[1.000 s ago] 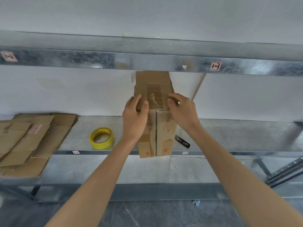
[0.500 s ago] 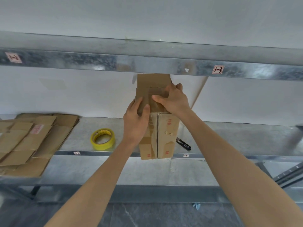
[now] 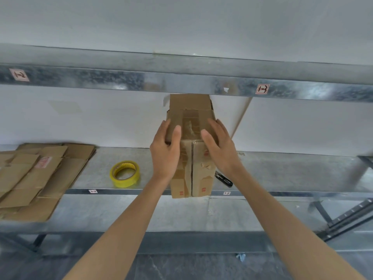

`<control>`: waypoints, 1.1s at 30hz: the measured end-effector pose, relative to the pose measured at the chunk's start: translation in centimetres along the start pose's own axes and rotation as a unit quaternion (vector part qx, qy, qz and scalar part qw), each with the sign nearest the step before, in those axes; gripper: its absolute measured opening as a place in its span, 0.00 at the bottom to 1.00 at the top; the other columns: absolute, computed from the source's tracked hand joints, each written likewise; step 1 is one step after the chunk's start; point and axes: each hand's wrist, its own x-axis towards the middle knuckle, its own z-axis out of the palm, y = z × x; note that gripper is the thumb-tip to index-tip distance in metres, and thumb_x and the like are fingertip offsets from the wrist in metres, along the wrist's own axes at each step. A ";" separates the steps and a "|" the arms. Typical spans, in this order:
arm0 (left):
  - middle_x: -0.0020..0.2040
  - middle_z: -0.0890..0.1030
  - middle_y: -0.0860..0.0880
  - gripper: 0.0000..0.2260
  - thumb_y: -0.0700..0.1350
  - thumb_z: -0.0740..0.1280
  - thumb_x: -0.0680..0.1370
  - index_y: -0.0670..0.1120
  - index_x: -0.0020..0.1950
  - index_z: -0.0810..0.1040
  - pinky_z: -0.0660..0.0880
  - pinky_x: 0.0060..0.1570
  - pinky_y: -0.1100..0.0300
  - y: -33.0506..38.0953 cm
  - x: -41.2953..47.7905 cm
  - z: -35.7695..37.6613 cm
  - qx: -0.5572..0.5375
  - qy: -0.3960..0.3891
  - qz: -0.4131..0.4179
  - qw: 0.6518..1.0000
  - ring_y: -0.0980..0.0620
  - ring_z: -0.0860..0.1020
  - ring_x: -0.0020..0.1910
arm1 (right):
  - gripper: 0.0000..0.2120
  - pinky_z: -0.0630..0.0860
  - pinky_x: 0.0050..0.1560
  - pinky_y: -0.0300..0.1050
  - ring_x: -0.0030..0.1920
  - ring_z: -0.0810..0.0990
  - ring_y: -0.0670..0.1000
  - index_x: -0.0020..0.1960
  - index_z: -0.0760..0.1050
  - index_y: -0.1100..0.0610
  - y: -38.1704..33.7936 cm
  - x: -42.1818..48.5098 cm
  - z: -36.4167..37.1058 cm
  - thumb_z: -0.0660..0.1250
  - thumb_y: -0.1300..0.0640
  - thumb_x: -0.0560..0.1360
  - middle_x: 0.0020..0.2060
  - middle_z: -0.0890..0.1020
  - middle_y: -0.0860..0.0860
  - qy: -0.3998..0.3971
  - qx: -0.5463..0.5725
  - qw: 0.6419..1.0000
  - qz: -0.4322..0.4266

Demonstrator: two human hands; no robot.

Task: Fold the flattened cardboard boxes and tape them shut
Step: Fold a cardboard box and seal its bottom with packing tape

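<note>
One box [image 3: 191,158] is up on the shelf edge [image 3: 141,191], my left hand [image 3: 165,152] and right hand [image 3: 220,150] spread flat on its flaps. Old tape shows — yellow tape roll [image 3: 124,174] sits untouched, flat stack [image 3: 36,178] waiting, so I'd say we're early on.
</note>
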 end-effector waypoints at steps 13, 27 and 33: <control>0.41 0.80 0.58 0.14 0.47 0.57 0.82 0.49 0.66 0.75 0.69 0.37 0.76 -0.3 -0.8 1.0 -0.016 0.076 -0.013 0.997 0.65 0.76 0.35 | 0.19 0.74 0.63 0.51 0.62 0.76 0.50 0.62 0.77 0.52 0.5 0.3 2.1 0.49 0.50 0.83 0.65 0.75 0.47 0.127 0.031 0.990 -0.054; 0.74 0.64 0.51 0.33 0.60 0.66 0.74 0.50 0.75 0.60 0.63 0.70 0.54 1.3 -1.4 -0.6 0.232 -0.179 0.144 0.945 0.53 0.63 0.72 | 0.11 0.75 0.56 0.40 0.55 0.78 0.48 0.58 0.77 0.52 3.5 -1.8 -0.9 0.58 0.58 0.81 0.54 0.80 0.48 0.067 0.201 0.967 0.140; 0.76 0.61 0.50 0.32 0.59 0.64 0.76 0.47 0.76 0.60 0.56 0.73 0.52 -0.6 -3.0 3.0 0.245 -0.258 0.165 0.920 0.53 0.57 0.75 | 0.26 0.75 0.46 0.41 0.53 0.78 0.50 0.62 0.74 0.56 4.0 -2.1 -2.9 0.55 0.38 0.77 0.51 0.79 0.57 0.020 0.146 0.970 0.194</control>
